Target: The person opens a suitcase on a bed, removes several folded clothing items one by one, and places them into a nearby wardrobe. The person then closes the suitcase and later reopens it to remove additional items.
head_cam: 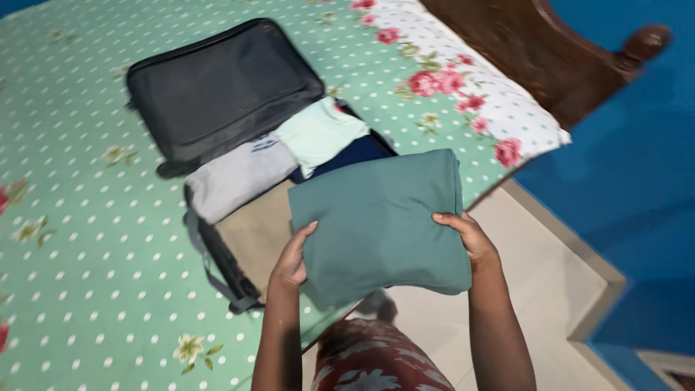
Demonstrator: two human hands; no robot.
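Over a green polka-dot bedspread (79, 275), your left hand (292, 262) and right hand (469, 237) each pinch a side edge of a folded teal garment (380, 221), keeping it flat above the open suitcase (217, 108), forearms extended forward, apparently for laying in.

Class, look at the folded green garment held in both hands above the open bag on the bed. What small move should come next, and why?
Probably lower the folded green garment onto the bare tan floor of the open bag. The left hand and right hand grip its edges just above that gap, while the grey, mint and navy folded pieces fill the far side.
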